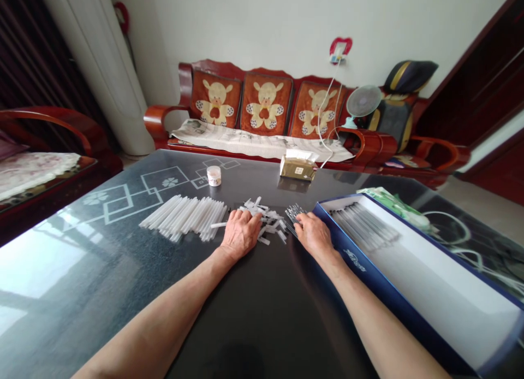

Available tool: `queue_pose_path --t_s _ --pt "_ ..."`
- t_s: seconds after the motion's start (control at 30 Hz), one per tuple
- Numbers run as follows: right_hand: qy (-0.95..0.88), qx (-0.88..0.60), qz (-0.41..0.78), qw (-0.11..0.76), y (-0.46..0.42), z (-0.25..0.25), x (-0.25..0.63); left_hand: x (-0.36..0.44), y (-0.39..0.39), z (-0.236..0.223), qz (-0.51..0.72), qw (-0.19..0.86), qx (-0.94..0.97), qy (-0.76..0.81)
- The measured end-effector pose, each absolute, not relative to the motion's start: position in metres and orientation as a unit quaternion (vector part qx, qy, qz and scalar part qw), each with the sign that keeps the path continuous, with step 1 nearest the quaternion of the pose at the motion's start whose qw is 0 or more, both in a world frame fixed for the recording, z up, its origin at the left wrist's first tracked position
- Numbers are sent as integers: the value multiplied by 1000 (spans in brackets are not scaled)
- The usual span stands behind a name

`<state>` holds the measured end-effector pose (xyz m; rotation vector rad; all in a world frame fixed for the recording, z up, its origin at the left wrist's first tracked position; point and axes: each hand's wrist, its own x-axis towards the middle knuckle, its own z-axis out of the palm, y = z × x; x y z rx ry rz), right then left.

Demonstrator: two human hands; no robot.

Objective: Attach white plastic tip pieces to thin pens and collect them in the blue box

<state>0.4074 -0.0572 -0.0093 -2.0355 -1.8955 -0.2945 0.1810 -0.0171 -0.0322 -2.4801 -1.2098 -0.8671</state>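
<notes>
My left hand is closed, with a slim white tube sticking out to its left. Beside it lies a row of similar white tubes, packed side by side. Small white plastic pieces are scattered between my two hands. My right hand curls its fingers over thin dark sticks with shiny tips; its fingertips are partly hidden. To its right, a blue box with a white inside holds a row of greyish pen-like sticks at its far end.
A small round white tub and a tissue box stand farther back on the dark glossy table. Right of the blue box lie a green packet and white cables. Beyond the table is a wooden sofa.
</notes>
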Motion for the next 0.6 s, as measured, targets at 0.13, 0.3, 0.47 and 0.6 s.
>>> queue_pose_path --t_s 0.13,0.3,0.47,0.6 --pt "-694 -688 -102 186 -65 -12 405 181 -18 -30 -294 128 -853 -413" --pt "-708 -683 -97 151 -70 -14 405 182 -19 -29 -296 131 -857 -400" --pt "-671 -721 -106 138 -67 -15 403 182 -20 -29 -316 134 -871 -351" --pt "-648 -742 -87 148 -64 -13 402 184 -23 -25 -347 153 -876 -298"
